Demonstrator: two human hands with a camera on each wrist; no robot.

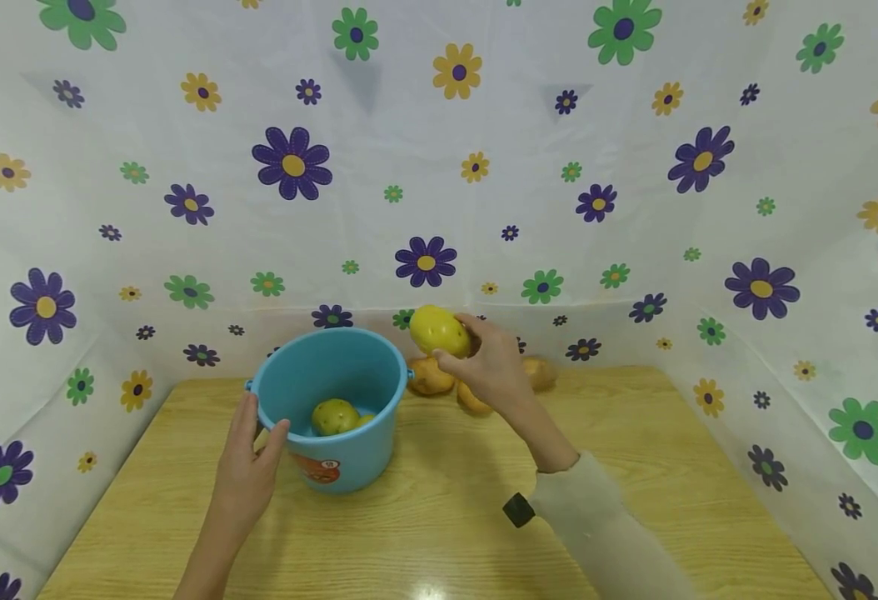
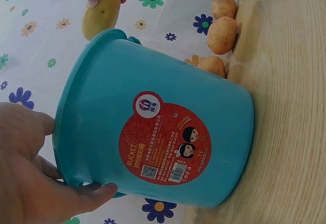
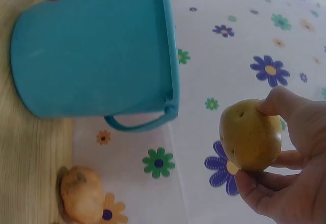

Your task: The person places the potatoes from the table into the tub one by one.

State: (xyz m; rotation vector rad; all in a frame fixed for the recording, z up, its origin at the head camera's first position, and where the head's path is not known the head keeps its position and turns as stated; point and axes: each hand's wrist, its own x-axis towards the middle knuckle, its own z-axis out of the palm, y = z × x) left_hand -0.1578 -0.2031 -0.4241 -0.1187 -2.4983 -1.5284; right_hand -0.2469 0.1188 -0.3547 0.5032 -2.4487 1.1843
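Note:
My right hand (image 1: 495, 367) pinches a yellow potato (image 1: 437, 331) between thumb and fingers, in the air just beyond the right rim of a blue bucket (image 1: 375, 450). In the right wrist view this potato (image 3: 249, 135) shows small dark eyes, apart from the bucket. My left hand (image 1: 244, 475) grips the bucket's rim at the near left; the left wrist view has its thumb (image 2: 99, 196) against the outer wall. Inside the upright bucket lies a potato (image 1: 334, 417), with part of another (image 1: 366, 419) beside it.
Behind and right of the bucket, several potatoes lie on the wooden table (image 1: 439, 517), one (image 1: 430, 379) close to the bucket and another (image 1: 540, 373) farther right, partly behind my right hand. A flowered cloth (image 1: 529, 192) hangs around the back and sides.

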